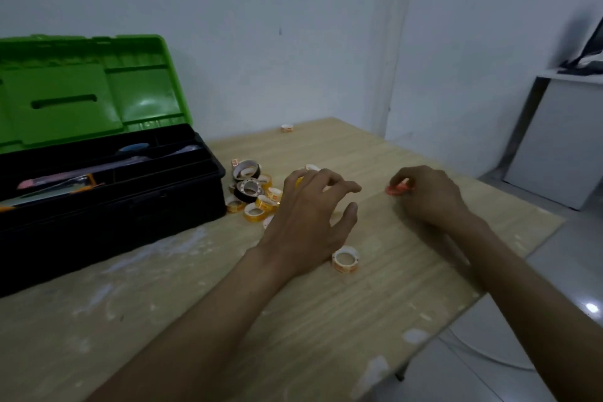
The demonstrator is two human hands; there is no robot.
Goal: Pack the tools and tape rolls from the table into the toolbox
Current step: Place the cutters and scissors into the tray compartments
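The right hand [427, 196] has its fingers curled round a red tape roll [396, 189], pinching it low on the wooden table [326, 336], over on the right. The left hand [313, 206] hangs just left of it, fingers spread and relaxed, gripping nothing, above the right edge of a heap of tape rolls [254, 196], yellow and black jumbled together. A single white roll [345, 259] lies nearer, just beside the left wrist. Another small roll [286, 128] sits alone at the far edge. Left of the heap stands the black toolbox [114, 215], green lid [81, 91] upright, tools [58, 181] in its top tray.
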